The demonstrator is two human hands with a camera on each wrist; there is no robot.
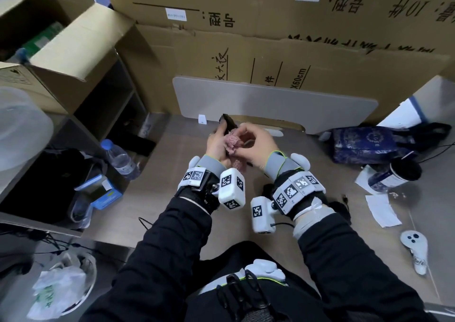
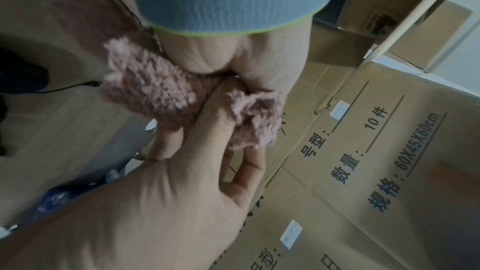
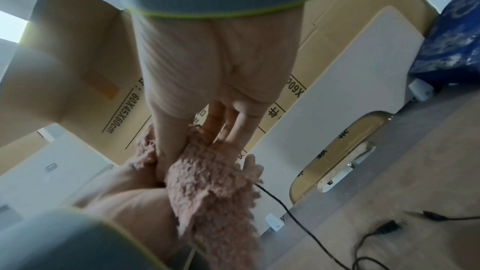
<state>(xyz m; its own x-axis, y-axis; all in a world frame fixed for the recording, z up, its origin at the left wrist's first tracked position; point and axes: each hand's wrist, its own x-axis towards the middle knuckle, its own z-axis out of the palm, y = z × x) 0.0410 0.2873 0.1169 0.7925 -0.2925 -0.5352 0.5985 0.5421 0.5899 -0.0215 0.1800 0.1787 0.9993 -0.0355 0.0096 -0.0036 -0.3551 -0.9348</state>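
A pink fluffy cloth (image 1: pixel 232 144) is held between both hands above the worktop (image 1: pixel 170 174); it is gripped by the left hand (image 1: pixel 218 144), whose fingers are curled round it, and pinched between thumb and fingers by the right hand (image 1: pixel 257 147); a dark object (image 1: pixel 227 123) is seen just beyond the left fingertips, and what it is cannot be told; a water bottle (image 1: pixel 119 158) is seen well left of the left hand; a blue bag (image 1: pixel 364 147) is seen well right of the right hand.
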